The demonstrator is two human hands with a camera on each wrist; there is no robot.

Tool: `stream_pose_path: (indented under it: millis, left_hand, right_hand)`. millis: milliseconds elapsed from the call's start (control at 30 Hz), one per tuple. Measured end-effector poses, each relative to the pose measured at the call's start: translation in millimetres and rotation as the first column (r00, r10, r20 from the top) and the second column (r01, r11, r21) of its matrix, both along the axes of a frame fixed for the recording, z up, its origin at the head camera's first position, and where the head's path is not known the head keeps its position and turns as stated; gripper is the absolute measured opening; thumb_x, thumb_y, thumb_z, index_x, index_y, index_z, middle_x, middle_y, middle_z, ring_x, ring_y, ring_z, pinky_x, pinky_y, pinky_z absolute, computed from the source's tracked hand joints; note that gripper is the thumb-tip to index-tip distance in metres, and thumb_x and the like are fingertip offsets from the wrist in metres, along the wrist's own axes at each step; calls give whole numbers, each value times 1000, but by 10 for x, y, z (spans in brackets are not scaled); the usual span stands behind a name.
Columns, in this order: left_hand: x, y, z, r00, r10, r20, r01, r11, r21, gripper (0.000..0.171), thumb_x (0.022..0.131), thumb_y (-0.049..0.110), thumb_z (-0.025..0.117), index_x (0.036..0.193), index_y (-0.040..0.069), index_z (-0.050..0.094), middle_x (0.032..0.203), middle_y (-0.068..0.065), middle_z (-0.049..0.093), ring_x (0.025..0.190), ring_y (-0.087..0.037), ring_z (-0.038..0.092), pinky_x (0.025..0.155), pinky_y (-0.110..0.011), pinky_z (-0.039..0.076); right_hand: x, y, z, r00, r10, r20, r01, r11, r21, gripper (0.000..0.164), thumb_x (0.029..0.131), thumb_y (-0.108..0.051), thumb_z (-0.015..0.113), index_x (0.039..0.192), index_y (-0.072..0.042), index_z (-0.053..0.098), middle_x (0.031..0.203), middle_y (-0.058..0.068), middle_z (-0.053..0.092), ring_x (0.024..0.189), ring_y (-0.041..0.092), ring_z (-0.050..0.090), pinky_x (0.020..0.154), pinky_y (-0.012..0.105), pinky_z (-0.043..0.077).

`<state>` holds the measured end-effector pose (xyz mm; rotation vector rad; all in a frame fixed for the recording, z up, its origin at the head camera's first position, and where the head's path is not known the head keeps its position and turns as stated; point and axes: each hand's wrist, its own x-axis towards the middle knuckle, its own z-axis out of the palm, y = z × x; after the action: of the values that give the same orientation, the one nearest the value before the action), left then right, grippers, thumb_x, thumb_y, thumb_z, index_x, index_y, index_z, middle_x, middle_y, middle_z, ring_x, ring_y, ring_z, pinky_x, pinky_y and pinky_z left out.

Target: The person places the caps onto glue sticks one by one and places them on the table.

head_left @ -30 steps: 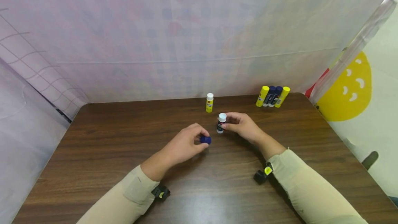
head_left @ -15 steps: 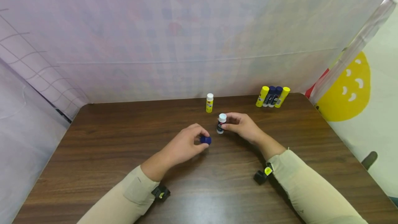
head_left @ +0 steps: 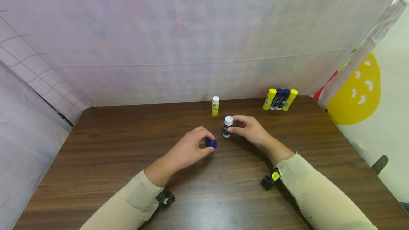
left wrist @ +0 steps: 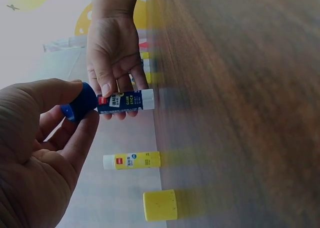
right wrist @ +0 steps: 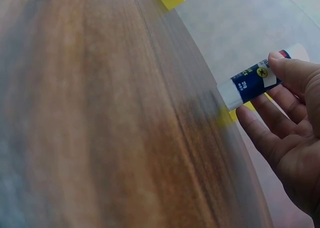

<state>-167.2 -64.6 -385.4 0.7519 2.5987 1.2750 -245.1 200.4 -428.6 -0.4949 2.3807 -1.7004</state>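
My left hand (head_left: 190,148) pinches a dark blue cap (head_left: 211,143) between thumb and fingers. In the left wrist view the cap (left wrist: 80,103) is tilted, at the top end of the navy glue stick (left wrist: 125,102); whether they touch I cannot tell. My right hand (head_left: 250,130) grips that glue stick (head_left: 227,129) upright, its white top bare. Behind it a yellow glue stick (head_left: 215,107) with a white top stands uncapped. A loose yellow cap (left wrist: 160,205) shows in the left wrist view, but my left hand hides it in the head view.
Several capped glue sticks (head_left: 279,99), yellow and navy, stand in a row at the back right of the brown wooden table (head_left: 127,123). A pale curtain (head_left: 179,38) hangs along the table's back edge.
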Motion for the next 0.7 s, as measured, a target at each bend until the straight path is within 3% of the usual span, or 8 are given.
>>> stream_pose_path:
  millis: [367,700]
  left_hand:
    - [-9,-3,-6,1000,10,-17,-10,1000,29,22,96,12,76,116,8,69,117,-3,64,108,-20,70,98,-36,60]
    - [-1,-1,10,996,59,-61,-55,997,60,23,95,14,78,116,9,70,117,-2,65,107,-18,70,97,-31,60]
  right_hand:
    - [32,-13,56,1000,13,-11,-13,1000,10,38,92,-7,79,127,3,68,123,20,71,104,8,69,89,22,59]
    - [42,-26,64,998,40,-53,-39,999,24,34,92,-6,78,124,2,70,118,20,72,101,13,69,84,25,61]
